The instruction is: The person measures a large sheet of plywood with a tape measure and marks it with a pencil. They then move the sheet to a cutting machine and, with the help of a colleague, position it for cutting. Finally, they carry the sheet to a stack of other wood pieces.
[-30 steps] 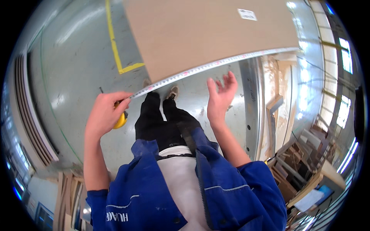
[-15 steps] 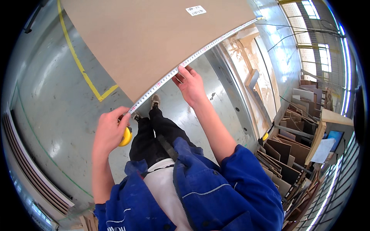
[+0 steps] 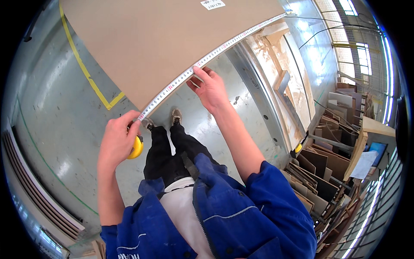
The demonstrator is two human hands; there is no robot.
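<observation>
A large brown board (image 3: 151,39) with a white label (image 3: 212,4) lies across the upper middle. An extended white tape measure blade (image 3: 224,46) runs along its near edge to the far right corner. My left hand (image 3: 124,128) grips the yellow tape measure case (image 3: 136,147) just off the board's lower corner, thumb at the blade. My right hand (image 3: 208,85) is on the near edge, thumb pressed on the blade, fingers curled under the board.
Beside the board at right are a long metal rail (image 3: 260,99) and a pale stained panel (image 3: 297,90). Many offcuts (image 3: 323,164) lean at the lower right. Yellow tape (image 3: 88,75) marks the floor; slatted pieces (image 3: 30,181) line the left.
My right hand, open below the tape a second ago, has moved onto the board's edge and blade. Since half a second ago both hands have shifted slightly up and left.
</observation>
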